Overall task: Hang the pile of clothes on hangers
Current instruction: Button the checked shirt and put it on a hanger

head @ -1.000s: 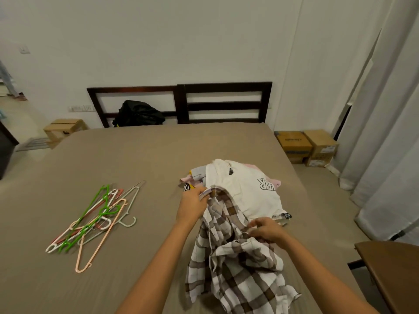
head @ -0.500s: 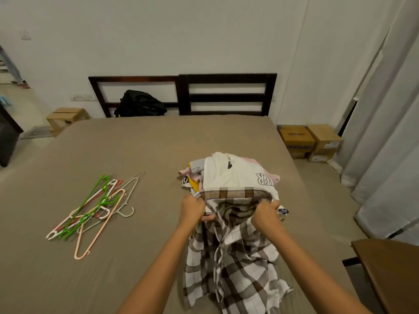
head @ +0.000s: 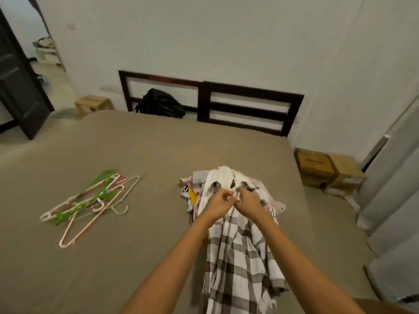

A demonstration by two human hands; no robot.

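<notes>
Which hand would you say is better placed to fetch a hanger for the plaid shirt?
Left, probably: the left hand is nearer the hangers, which lie left of the clothes pile on the bed; the right hand would have to cross the plaid shirt.

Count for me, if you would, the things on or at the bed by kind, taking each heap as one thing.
Heap of hangers: 1 (too tangled to count singly)
Pile of clothes: 1
Plaid shirt: 1, pinched near its top by the left hand and the right hand
Black bag at the headboard: 1
Total: 4
</notes>
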